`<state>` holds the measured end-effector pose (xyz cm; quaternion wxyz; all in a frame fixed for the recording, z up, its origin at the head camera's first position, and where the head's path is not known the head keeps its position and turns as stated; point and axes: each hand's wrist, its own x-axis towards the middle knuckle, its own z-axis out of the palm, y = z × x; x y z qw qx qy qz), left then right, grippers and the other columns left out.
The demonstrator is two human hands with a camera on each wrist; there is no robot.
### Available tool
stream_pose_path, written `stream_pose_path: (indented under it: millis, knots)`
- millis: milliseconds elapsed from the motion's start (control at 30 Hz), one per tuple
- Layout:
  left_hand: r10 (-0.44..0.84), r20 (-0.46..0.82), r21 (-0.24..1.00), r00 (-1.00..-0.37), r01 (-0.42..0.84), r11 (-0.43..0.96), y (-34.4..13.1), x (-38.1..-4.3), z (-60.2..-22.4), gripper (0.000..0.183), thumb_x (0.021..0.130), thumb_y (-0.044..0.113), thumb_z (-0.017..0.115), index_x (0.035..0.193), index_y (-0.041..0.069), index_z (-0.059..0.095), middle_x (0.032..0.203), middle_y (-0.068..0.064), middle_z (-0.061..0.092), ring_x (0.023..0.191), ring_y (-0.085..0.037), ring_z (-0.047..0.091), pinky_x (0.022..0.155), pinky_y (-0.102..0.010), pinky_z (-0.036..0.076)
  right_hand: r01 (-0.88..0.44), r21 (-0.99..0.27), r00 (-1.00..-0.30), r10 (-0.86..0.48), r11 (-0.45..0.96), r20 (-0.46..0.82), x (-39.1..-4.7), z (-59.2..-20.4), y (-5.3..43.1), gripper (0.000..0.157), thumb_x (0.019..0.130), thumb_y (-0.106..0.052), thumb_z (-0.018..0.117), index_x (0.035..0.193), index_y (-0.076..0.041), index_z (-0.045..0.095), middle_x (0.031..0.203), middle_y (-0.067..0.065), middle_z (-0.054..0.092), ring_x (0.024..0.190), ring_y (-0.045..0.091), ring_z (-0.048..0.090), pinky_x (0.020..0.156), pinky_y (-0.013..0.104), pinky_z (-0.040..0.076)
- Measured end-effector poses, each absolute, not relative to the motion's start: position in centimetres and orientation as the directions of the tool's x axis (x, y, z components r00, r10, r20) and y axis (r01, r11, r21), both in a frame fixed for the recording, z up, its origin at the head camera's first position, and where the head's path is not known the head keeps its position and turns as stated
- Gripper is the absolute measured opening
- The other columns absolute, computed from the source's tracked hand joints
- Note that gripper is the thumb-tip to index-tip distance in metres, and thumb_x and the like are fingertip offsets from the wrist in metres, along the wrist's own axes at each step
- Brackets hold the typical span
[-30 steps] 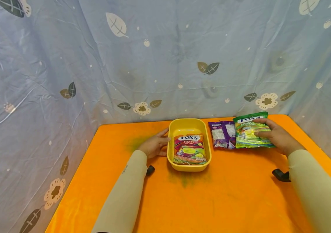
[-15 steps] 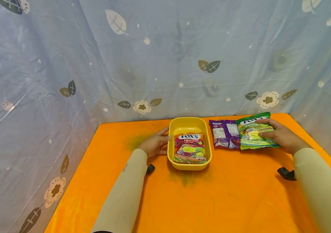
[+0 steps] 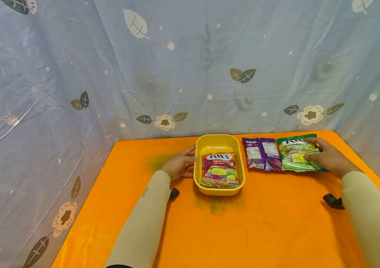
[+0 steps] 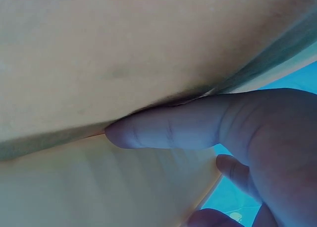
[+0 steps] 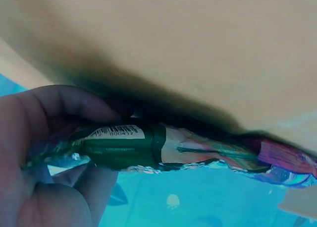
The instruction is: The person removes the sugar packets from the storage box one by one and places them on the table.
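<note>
A yellow plastic tub [image 3: 219, 191] stands on the orange cloth, with a red FOX'S Fruits candy bag [image 3: 220, 172] lying inside. My left hand [image 3: 179, 166] rests against the tub's left side, its fingers fairly straight; the left wrist view shows a finger [image 4: 168, 128] along the outer wall. To the right, a green FOX'S candy bag [image 3: 293, 158] lies face up, its left edge touching a purple packet [image 3: 261, 156]. My right hand [image 3: 334, 160] holds the green bag by its right side. In the right wrist view fingers and thumb lie on both sides of that bag [image 5: 119, 147].
An orange cloth [image 3: 243, 230] covers the table. A bluish curtain [image 3: 190, 74] printed with leaves and flowers hangs close behind the tub and bags, and more curtain borders the left and right sides. Black pieces [image 3: 334, 201] show beneath both wrists.
My right hand has drawn the green bag rightward off the purple packet and lowered it flat, uncovering more of the packet. My left hand and the tub have stayed in place.
</note>
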<state>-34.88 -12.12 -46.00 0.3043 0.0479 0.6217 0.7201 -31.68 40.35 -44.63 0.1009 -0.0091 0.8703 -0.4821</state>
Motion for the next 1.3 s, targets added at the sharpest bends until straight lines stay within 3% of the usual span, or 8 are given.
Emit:
stream_pose_path:
  millis: [133, 233, 433, 700, 867, 1033, 1300]
  knots:
    - [0.505, -0.304, 0.925, -0.808, -0.377, -0.046, -12.1, -35.0, -46.1, 0.063, 0.098, 0.021, 0.055, 0.151, 0.038, 0.027, 0.144, -0.007, 0.043, 0.122, -0.025, 0.051, 0.083, -0.052, 0.05, 0.05, -0.803, -0.985, -0.102, 0.593, -0.136, -31.8, -44.7, 40.6, 0.082, 0.094, -0.031, 0.062, 0.155, -0.02, 0.009, 0.151, 0.033, -0.011, 0.13, 0.057, 0.014, 0.092, 0.061, 0.036]
    - [0.508, -0.302, 0.925, -0.806, -0.377, -0.048, -12.0, -35.0, -46.2, 0.062, 0.098, 0.021, 0.054, 0.151, 0.038, 0.027, 0.143, -0.006, 0.044, 0.12, -0.025, 0.052, 0.082, -0.052, 0.05, 0.045, -0.784, -0.988, -0.088, 0.619, -0.127, -31.7, -44.8, 40.6, 0.081, 0.094, -0.033, 0.062, 0.155, -0.02, 0.01, 0.151, 0.033, -0.006, 0.129, 0.057, 0.015, 0.092, 0.065, 0.033]
    - [0.521, -0.289, 0.925, -0.803, -0.375, -0.064, -12.0, -34.8, -46.1, 0.061, 0.099, 0.019, 0.052, 0.151, 0.038, 0.027, 0.144, -0.007, 0.043, 0.12, -0.026, 0.052, 0.083, -0.054, 0.049, 0.07, -0.769, -0.988, -0.065, 0.635, -0.143, -31.3, -44.9, 40.8, 0.085, 0.093, -0.039, 0.062, 0.155, -0.017, 0.009, 0.148, 0.039, -0.001, 0.125, 0.056, 0.023, 0.086, 0.062, 0.038]
    - [0.521, -0.281, 0.929, -0.806, -0.365, -0.063, -12.1, -34.7, -46.0, 0.061, 0.099, 0.019, 0.052, 0.151, 0.037, 0.026, 0.145, -0.009, 0.041, 0.121, -0.026, 0.051, 0.083, -0.054, 0.049, 0.076, -0.765, -0.994, -0.011, 0.639, -0.107, -30.9, -44.9, 41.0, 0.089, 0.09, -0.039, 0.066, 0.154, -0.011, 0.011, 0.147, 0.037, 0.012, 0.125, 0.057, 0.023, 0.086, 0.064, 0.037]
    - [0.519, -0.289, 0.928, -0.804, -0.369, -0.056, -12.1, -34.6, -45.9, 0.061, 0.099, 0.019, 0.052, 0.152, 0.037, 0.026, 0.145, -0.008, 0.041, 0.123, -0.026, 0.05, 0.083, -0.054, 0.049, 0.081, -0.775, -0.997, 0.054, 0.627, -0.06, -30.7, -45.0, 41.5, 0.085, 0.09, -0.042, 0.064, 0.155, -0.017, 0.015, 0.145, 0.033, 0.024, 0.122, 0.052, 0.032, 0.078, 0.05, 0.046]
    - [0.535, -0.279, 0.932, -0.798, -0.359, -0.049, -12.0, -34.5, -45.8, 0.062, 0.1, 0.02, 0.051, 0.153, 0.036, 0.022, 0.146, -0.009, 0.04, 0.123, -0.026, 0.05, 0.083, -0.053, 0.049, 0.027, -0.796, -0.993, 0.105, 0.604, 0.046, -30.4, -45.0, 41.5, 0.073, 0.094, -0.034, 0.061, 0.153, -0.015, 0.022, 0.14, 0.027, 0.033, 0.11, 0.041, 0.044, 0.065, 0.035, 0.05]
    - [0.527, -0.296, 0.927, -0.797, -0.373, -0.044, -12.1, -34.6, -45.8, 0.063, 0.099, 0.02, 0.052, 0.152, 0.037, 0.023, 0.146, -0.008, 0.041, 0.123, -0.026, 0.05, 0.085, -0.053, 0.049, -0.027, -0.814, -0.987, 0.112, 0.58, 0.112, -29.9, -44.0, 40.7, 0.066, 0.095, -0.027, 0.061, 0.152, -0.02, 0.028, 0.135, 0.02, 0.04, 0.094, 0.016, 0.056, 0.07, 0.027, 0.053]
